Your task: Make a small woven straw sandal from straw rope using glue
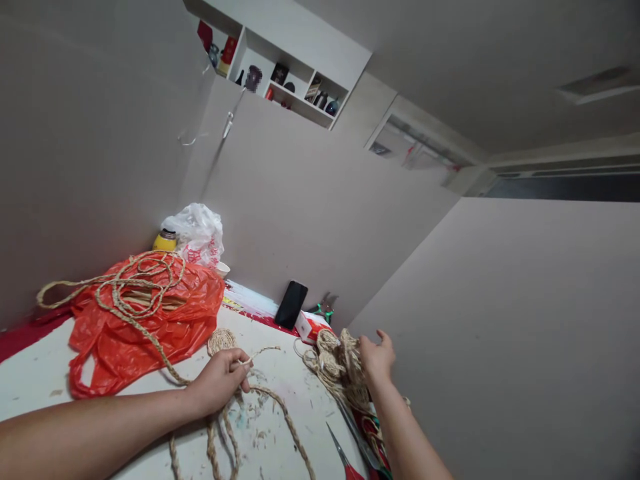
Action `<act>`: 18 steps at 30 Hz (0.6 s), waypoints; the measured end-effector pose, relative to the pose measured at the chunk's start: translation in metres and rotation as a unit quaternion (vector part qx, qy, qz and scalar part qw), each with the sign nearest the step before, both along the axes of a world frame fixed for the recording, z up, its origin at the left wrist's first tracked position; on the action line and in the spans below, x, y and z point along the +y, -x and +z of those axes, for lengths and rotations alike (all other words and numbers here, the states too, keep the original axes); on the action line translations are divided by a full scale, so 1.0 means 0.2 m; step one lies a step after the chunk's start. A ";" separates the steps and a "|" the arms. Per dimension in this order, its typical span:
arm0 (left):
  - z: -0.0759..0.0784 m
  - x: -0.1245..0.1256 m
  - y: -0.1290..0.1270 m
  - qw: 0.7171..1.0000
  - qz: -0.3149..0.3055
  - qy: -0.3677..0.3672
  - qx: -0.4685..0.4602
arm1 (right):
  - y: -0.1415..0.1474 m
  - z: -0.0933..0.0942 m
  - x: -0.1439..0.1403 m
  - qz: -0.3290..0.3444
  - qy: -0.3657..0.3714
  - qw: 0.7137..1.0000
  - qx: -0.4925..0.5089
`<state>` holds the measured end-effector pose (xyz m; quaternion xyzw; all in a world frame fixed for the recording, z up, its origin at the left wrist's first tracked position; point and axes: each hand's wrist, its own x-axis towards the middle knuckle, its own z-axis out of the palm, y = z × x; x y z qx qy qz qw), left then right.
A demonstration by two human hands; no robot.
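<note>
White scuffed table (pixel 45 387): left hand (pixel 220 383) fingers pinching braided straw rope (pixel 280 407), right hand (pixel 376 360) fingers clutching coiled bundle (pixel 335 363).

Straw-tan braided rope (pixel 150 293) is lying over a bright orange plastic bag (pixel 145 327). Behind the bag, a white bag (pixel 197 230) is showing red print, and a yellow jar (pixel 164 241) is carrying a dark lid. Right of the bag, a phone (pixel 291 304) is showing black, with red-handled scissors (pixel 345 460) nearer.
</note>
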<state>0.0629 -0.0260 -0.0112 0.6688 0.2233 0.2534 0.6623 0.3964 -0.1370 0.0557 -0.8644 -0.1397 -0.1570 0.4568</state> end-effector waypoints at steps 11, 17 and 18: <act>0.01 0.01 0.00 1.000 -0.016 -0.010 0.013 | -0.13 -0.04 -0.03 0.043 -0.068 0.988 0.132; 0.01 0.00 0.00 1.000 -0.013 -0.003 0.016 | -0.09 -0.04 -0.01 0.089 -0.131 0.970 0.186; 0.01 0.00 0.00 1.000 -0.014 -0.003 0.018 | -0.09 -0.03 0.00 0.093 -0.143 0.968 0.185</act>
